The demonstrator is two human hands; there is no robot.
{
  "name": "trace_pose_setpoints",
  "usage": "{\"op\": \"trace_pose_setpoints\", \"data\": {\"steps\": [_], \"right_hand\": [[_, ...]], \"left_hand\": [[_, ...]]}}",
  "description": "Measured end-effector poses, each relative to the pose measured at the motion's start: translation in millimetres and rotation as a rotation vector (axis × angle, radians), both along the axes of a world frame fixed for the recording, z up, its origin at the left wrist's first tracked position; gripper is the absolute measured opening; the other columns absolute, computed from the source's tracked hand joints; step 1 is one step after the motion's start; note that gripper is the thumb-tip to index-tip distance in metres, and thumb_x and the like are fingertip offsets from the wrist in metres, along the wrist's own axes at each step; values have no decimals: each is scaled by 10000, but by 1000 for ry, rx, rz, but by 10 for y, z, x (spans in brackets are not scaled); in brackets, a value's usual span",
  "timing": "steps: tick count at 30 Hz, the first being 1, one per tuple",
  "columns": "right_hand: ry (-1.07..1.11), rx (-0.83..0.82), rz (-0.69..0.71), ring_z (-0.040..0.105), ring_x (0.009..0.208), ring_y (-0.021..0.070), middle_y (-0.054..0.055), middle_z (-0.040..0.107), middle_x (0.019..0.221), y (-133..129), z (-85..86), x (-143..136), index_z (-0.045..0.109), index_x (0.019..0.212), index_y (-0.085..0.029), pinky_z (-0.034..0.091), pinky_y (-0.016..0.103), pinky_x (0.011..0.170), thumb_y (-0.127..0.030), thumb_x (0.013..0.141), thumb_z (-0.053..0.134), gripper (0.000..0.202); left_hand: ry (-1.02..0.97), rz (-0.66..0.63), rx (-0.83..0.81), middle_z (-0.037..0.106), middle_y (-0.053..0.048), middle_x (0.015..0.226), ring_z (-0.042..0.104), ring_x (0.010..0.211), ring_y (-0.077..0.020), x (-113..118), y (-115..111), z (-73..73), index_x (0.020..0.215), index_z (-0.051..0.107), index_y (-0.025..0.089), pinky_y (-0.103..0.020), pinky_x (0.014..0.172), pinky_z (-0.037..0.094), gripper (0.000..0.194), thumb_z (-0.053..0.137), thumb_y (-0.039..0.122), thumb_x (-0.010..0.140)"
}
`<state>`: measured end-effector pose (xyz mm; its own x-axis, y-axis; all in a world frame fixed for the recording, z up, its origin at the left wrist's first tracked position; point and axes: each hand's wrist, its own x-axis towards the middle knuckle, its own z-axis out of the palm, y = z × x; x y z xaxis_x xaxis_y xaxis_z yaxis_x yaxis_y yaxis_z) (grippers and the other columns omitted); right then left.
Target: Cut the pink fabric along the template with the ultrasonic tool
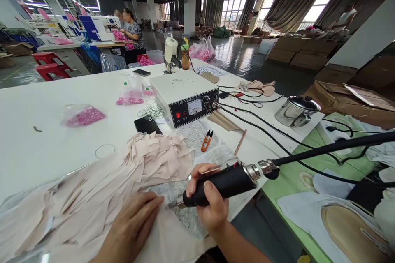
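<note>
My right hand is wrapped around the black handle of an ultrasonic cutter, its metal tip pointing left. The tip is at the edge of thin pale pink fabric close to my left fingertips. My left hand lies on that fabric with its fingers stretched out side by side; its thumb is hidden. Loose pale pink fabric strips are heaped beyond and to the left of my left hand. A grey mottled sheet shows under the cutter's tip.
A white control box stands behind the heap, with black cables running right. Orange thread snips, a dark phone, bagged pink pieces and a lidded steel mug rest on the white table. People sit at sewing machines farther off.
</note>
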<state>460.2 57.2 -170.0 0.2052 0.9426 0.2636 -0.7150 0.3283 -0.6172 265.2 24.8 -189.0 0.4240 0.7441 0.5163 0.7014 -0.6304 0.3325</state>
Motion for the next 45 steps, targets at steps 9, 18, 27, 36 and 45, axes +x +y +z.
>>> {"op": "trace_pose_setpoints", "data": {"steps": [9, 18, 27, 36, 45], "right_hand": [[-53, -1, 27, 561, 545, 81, -3, 582, 854, -46, 47, 17, 633, 958, -246, 488, 233, 507, -366, 862, 615, 155], [-87, 0, 28, 556, 554, 71, -4, 565, 868, -35, 20, 51, 619, 982, -251, 487, 220, 514, -372, 870, 589, 168], [-96, -11, 27, 559, 545, 69, -11, 553, 856, -66, 65, 56, 615, 963, -257, 489, 219, 506, -370, 862, 596, 153], [-134, -19, -11, 557, 538, 77, -4, 553, 855, -40, 99, 83, 615, 957, -249, 494, 229, 491, -382, 853, 597, 170], [-216, 20, -71, 568, 566, 86, -7, 513, 846, -10, 101, 69, 586, 953, -242, 504, 245, 530, -385, 860, 582, 171]], "left_hand": [[107, -41, 29, 589, -82, 994, 573, 882, -168, 53, -25, 14, 1164, 636, 180, -274, 782, 474, 277, 406, 151, 1012], [191, -62, 111, 596, -105, 989, 561, 861, -191, 14, -41, -76, 1188, 617, 106, -329, 782, 444, 287, 422, 82, 979], [213, -70, 125, 606, -117, 1005, 548, 869, -202, 6, -72, -114, 1224, 598, 77, -345, 793, 427, 320, 421, 43, 960], [249, -75, 137, 605, -116, 974, 543, 859, -196, 42, -53, -21, 1205, 594, 51, -324, 768, 441, 326, 382, 15, 959], [214, -73, 142, 597, -104, 942, 538, 837, -188, 62, -58, 26, 1176, 596, 64, -311, 752, 452, 328, 346, 21, 968]]}}
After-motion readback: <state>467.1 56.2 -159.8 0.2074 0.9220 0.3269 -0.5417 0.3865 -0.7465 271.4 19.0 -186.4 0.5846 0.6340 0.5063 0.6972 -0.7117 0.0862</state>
